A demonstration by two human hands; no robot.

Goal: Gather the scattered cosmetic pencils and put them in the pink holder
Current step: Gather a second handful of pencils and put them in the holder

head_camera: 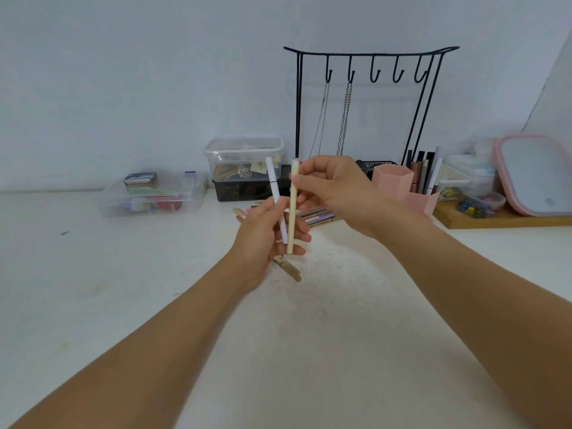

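Both forearms reach forward over the white table, the hands raised above it and meeting near the middle of the view. The left hand is turned palm-up, its fingers curled round the lower parts of two pencils that stand nearly upright: a white pencil pressed under the thumb, and a cream pencil just to the right of it, its bottom end resting against the lowest curled fingers. The right hand comes in from the right with its back to the camera; its thumb and forefinger pinch the cream pencil near the top, so both hands hold that one.

Below the left fingers a tan pencil lies on the table, partly covered by the hand. Behind the fingers of both hands more scattered pencils lie flat, half hidden by them. The pink holder stands just beyond the right wrist, to the right of the fingers, with several pencils upright in its rear compartment; the wrist hides its lower edge. Farther back stand a black wire jewellery stand with chains hanging, a clear lidded box on a dark box, a shallow clear tray to the left, and a pink-framed mirror at far right.
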